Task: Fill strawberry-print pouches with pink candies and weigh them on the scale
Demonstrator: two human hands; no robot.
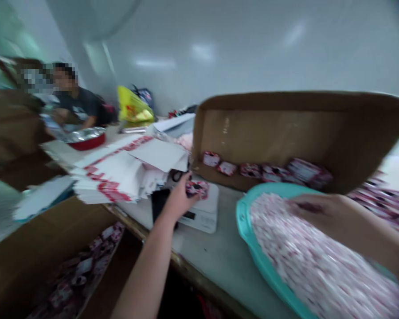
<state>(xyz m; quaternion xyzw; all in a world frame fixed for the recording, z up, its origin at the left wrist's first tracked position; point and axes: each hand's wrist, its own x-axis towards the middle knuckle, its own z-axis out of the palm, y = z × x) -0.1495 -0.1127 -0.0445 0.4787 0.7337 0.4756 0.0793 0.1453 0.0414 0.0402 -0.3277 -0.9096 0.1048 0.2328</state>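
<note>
Here's the left hand (181, 199) at the scale (211, 215), thumb and fingers pinching a pack (200, 188) at their tips, to the hand's right, over the scale's far half (touching it or just above, I can't tell). Right of the scale, the right hand (326, 215) is at the sachets (286, 243) in the basin (244, 217), too blurred to tell whether its fingers are spread or pressed together. Behind the scale and to its right, more packs (250, 170) line the carton (269, 137).
</note>
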